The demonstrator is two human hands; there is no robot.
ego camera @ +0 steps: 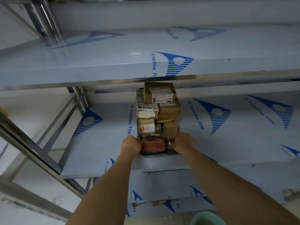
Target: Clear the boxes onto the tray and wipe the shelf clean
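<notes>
A metal tray (pixel 155 155) sits on the middle shelf (pixel 227 127), which is covered in blue protective film. Several brown cardboard boxes (pixel 168 111) with white labels are stacked high on the tray, the top one (pixel 159 92) almost reaching the shelf above. A reddish-orange cloth (pixel 152 145) lies at the near end of the tray. My left hand (pixel 131 144) grips the tray's left near edge. My right hand (pixel 184 142) grips its right near edge beside the cloth.
The upper shelf (pixel 146 62) hangs just over the box stack. Steel uprights and braces (pixel 29 143) stand at the left. A lower shelf (pixel 162 185) lies beneath. A pale green bucket rim (pixel 207 218) shows at the bottom.
</notes>
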